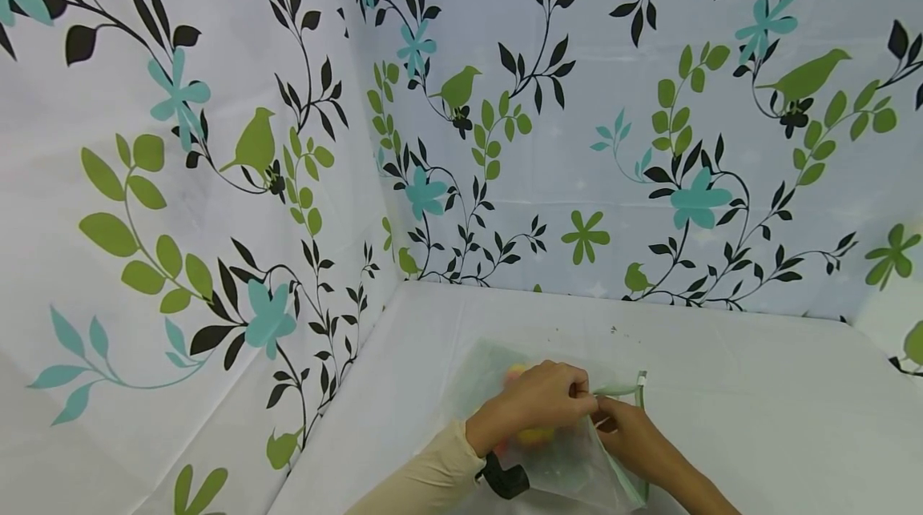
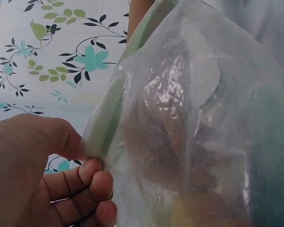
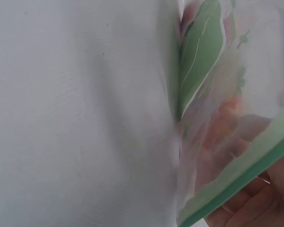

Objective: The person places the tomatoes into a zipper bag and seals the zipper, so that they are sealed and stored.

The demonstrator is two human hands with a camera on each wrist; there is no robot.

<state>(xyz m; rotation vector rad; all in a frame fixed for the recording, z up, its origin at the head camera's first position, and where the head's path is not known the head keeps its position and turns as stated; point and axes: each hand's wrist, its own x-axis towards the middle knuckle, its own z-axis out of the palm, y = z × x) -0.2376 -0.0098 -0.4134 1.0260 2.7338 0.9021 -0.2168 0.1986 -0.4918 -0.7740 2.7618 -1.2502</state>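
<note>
A translucent plastic bag (image 1: 570, 471) with a green-edged mouth (image 2: 109, 113) lies on the white surface. Blurred yellow and red things (image 1: 535, 436) show through its plastic. My left hand (image 1: 537, 399) pinches the bag's edge between thumb and fingers, and the left wrist view shows this grip closely. Close to those fingertips, my right hand (image 1: 634, 435) is at the mouth. In the right wrist view its fingers (image 3: 227, 151) appear partly behind the clear plastic and the green strip. Whether they grip anything is hidden.
White cloth covers the tabletop (image 1: 757, 403). Patterned sheets with leaves and birds form a left wall (image 1: 238, 98) and a back wall (image 1: 591, 122). A black strap piece (image 1: 505, 479) is by the left wrist. Small dark specks (image 1: 614, 330) dot the cloth behind the bag.
</note>
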